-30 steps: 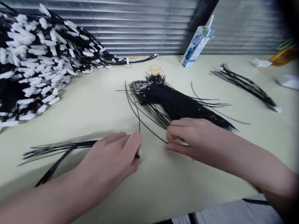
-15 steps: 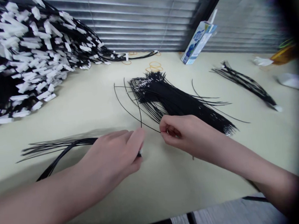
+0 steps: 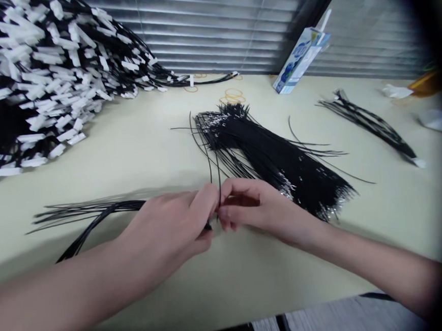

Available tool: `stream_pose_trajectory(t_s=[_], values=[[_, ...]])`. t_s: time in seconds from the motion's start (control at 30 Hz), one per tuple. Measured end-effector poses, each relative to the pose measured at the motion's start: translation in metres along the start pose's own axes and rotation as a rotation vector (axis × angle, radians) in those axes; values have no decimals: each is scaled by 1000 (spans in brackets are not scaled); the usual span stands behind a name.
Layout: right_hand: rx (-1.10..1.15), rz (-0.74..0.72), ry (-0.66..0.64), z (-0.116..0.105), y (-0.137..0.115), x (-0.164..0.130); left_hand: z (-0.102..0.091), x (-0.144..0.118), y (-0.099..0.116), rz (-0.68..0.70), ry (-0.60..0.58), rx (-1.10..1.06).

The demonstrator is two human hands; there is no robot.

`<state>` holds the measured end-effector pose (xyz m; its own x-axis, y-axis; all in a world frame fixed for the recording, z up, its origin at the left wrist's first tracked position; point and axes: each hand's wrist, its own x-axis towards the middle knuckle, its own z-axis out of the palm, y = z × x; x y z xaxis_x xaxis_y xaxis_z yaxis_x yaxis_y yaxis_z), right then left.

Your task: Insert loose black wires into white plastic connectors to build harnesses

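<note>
Both hands meet over thin black wires on the pale bench (image 3: 136, 157).
Left hand (image 3: 168, 231) clenched on a flat black wire bundle (image 3: 90, 212); right hand (image 3: 247, 209) pinches one thin black wire strand (image 3: 218, 178), its grip shut on it.

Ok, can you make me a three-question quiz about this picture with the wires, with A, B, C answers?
1. Where is the blue and white carton?
A. At the back of the table, by the blinds
B. Under the left hand
C. On the floor

2. What colour are the tags on the big heap of wires?
A. Red
B. White
C. Green

3. What are the two hands doing?
A. Lying flat and far apart
B. Lifting the carton
C. Meeting together, pinching thin black wires

Answers: 1 A, it leans at the far edge near the blinds. 2 B, white tags cover the heap. 3 C, the left hand and right hand touch at the fingertips around the wires.
</note>
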<state>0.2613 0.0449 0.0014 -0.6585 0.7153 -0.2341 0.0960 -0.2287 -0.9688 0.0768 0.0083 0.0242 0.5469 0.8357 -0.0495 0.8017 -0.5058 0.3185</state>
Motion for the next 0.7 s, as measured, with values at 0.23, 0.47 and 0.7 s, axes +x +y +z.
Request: stream_pose_trajectory(t_s=[0.23, 0.47, 0.7], values=[[-377, -189, 182, 4, 9, 3, 1, 0, 0, -24, 12, 46], [-408, -235, 206, 6, 11, 3, 2, 1, 0, -34, 20, 36], [-527, -314, 238, 6, 14, 1, 2, 1, 0, -26, 22, 44]])
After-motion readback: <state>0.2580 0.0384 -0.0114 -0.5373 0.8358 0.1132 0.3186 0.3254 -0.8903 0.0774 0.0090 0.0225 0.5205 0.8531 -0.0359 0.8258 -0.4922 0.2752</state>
